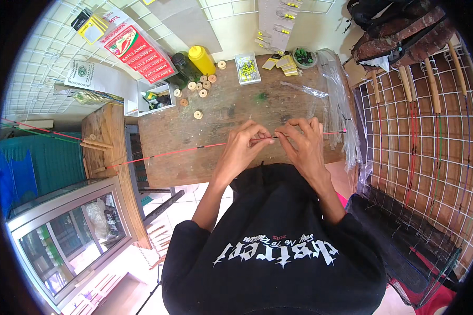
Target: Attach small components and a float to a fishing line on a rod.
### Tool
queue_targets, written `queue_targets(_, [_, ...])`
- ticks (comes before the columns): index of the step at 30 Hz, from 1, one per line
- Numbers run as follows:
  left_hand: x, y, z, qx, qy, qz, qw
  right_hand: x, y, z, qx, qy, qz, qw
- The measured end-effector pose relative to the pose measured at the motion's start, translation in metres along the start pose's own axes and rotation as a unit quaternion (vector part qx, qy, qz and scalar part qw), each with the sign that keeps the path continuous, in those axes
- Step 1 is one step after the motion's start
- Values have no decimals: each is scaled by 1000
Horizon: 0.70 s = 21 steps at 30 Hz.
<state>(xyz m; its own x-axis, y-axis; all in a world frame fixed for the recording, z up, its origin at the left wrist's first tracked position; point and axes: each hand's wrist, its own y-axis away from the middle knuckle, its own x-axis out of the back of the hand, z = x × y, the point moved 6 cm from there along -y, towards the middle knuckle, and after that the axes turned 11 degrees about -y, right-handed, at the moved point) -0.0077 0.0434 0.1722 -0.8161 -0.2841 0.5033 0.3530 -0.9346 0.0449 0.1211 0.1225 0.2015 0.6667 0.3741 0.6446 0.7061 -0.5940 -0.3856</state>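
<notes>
A thin red fishing rod [176, 151] with short black bands runs across the table in front of me, from the left side to a pink tip at the right. My left hand [243, 146] pinches it near the middle, thumb against fingers. Close beside it, my right hand [302, 147] is closed on the same rod with thumb and forefinger. A small dark section shows between the fingertips of the two hands. Whether the fingers also hold a thread or a small part there is too fine to make out.
The wooden table [163, 131] bears several wooden spools [198, 114], a yellow bottle [202, 60], a white tray [247, 69] of yellow-green pieces and clear plastic sleeves [337, 100]. Rods with wooden handles [434, 86] hang on the right grid. A glass-fronted cabinet [71, 233] stands left.
</notes>
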Motion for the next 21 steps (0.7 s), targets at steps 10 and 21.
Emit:
queue_targets(10, [4,1,9,-16,-74,-5,997,-1,-2,0,-3,2,-7,1000])
queue_targets(21, [2,2,9,-36,-117,28,992,-3,-1,1,-1,21,-25,999])
